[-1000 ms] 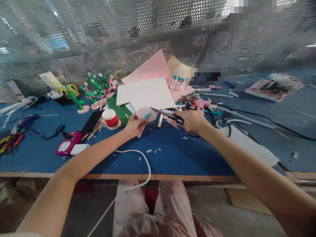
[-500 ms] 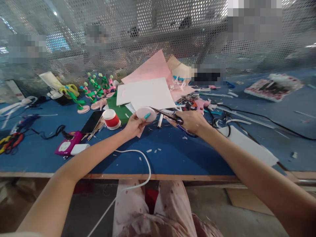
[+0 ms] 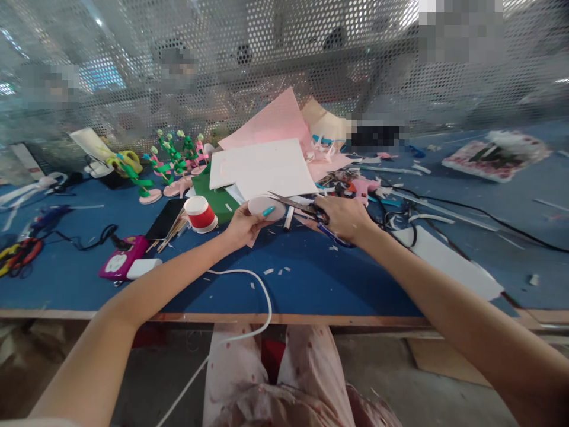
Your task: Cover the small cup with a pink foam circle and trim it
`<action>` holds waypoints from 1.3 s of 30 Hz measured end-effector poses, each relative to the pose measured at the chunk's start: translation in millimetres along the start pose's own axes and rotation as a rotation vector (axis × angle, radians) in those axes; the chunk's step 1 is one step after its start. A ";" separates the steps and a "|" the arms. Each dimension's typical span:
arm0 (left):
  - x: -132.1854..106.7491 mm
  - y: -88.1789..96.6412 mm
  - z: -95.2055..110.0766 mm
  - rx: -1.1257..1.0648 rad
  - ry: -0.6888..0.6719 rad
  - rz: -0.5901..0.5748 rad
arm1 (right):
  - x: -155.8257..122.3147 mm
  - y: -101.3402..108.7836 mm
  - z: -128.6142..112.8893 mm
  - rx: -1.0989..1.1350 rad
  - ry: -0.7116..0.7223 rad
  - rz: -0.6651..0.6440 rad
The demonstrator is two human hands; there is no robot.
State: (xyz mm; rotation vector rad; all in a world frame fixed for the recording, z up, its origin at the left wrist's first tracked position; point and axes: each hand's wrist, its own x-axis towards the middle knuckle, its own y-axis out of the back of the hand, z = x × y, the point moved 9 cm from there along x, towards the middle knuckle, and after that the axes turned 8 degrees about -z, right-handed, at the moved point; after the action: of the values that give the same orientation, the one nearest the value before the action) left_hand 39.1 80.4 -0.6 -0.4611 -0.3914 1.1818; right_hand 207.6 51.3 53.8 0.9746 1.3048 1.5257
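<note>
My left hand (image 3: 243, 226) pinches a pale pink foam disc (image 3: 265, 207) above the blue table (image 3: 311, 279). My right hand (image 3: 344, 218) grips a pair of scissors (image 3: 297, 206), fingers through the dark handles. The blades point left and meet the upper right edge of the disc. Just behind the disc lie a white sheet (image 3: 262, 168) and a pink sheet (image 3: 275, 121).
A red and white tape roll (image 3: 201, 214) stands left of my left hand. Green and pink foam figures (image 3: 171, 163) stand at the back left. A magenta device (image 3: 121, 263), a white cable (image 3: 249, 296), black cables (image 3: 466, 209) and paper scraps lie about. A perforated metal screen (image 3: 267, 59) backs the table.
The scissors and the disc have shifted slightly, the blades now closer over the disc's edge. Both arms stay about where they were.
</note>
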 end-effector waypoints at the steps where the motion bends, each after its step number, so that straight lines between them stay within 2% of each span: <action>1: 0.0 -0.6 -0.3 0.006 0.001 -0.009 | -0.3 0.1 -1.1 0.001 0.005 -0.001; 20: -0.4 -3.4 -3.0 0.045 0.009 -0.049 | -2.3 -0.5 -10.0 0.015 0.012 -0.009; 39: -0.4 0.9 -2.2 0.005 0.017 -0.009 | -2.0 3.3 -5.8 0.008 0.028 0.026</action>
State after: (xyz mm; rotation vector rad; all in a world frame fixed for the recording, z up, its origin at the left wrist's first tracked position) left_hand 39.4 80.0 -3.0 -0.4644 -0.3755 1.1694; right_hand 202.4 47.4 56.2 0.9817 1.3232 1.5599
